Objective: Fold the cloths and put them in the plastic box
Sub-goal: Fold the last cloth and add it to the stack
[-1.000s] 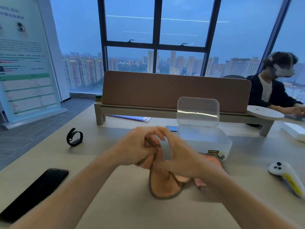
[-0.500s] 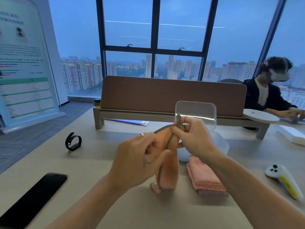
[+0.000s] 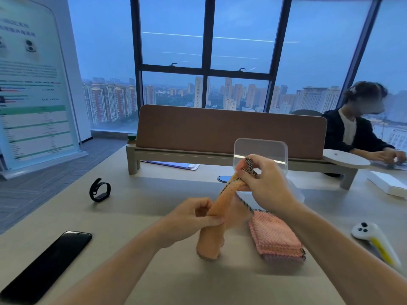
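While an orange cloth (image 3: 222,208) is held up over the tabletop (image 3: 154,194), its dark-edged upper end is pinched in the right hand (image 3: 262,183), whose grip is tight on it. Lower down, the cloth is clasped by the left hand (image 3: 193,219), and its loose end hangs to the tabletop. A folded pink cloth (image 3: 275,238) lies just right of it. Behind the right hand the clear box (image 3: 296,190) is seen, lid (image 3: 262,148) raised. At the near left a phone (image 3: 46,265) lies; a controller (image 3: 372,236) lies at the right.
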The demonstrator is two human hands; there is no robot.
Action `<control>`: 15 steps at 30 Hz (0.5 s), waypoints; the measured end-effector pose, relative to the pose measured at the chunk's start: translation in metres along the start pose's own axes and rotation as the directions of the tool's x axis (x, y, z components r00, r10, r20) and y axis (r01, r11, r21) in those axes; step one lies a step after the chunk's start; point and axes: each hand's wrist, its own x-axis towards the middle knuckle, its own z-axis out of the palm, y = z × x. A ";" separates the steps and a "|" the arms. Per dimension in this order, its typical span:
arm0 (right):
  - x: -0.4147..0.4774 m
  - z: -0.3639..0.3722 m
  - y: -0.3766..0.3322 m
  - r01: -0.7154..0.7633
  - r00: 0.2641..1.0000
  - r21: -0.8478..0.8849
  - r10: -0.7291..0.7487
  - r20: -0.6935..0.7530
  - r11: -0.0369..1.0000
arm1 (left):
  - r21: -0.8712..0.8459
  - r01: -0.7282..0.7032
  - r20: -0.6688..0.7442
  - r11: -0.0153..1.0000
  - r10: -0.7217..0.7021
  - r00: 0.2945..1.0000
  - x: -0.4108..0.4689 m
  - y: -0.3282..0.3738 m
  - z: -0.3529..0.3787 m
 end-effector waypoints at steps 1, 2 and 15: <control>-0.001 -0.001 0.001 0.010 1.000 -0.055 -0.010 0.007 0.998 | -0.076 0.025 0.028 0.997 -0.023 0.999 -0.003 -0.002 -0.004; -0.002 -0.002 0.001 0.027 1.000 -0.136 -0.026 0.008 0.990 | -0.136 0.041 0.038 0.990 -0.036 0.999 -0.006 -0.002 -0.008; -0.020 -0.021 0.002 0.035 0.944 -0.129 0.009 0.330 0.991 | 0.747 -0.165 -0.077 0.644 0.331 0.941 -0.039 0.024 -0.033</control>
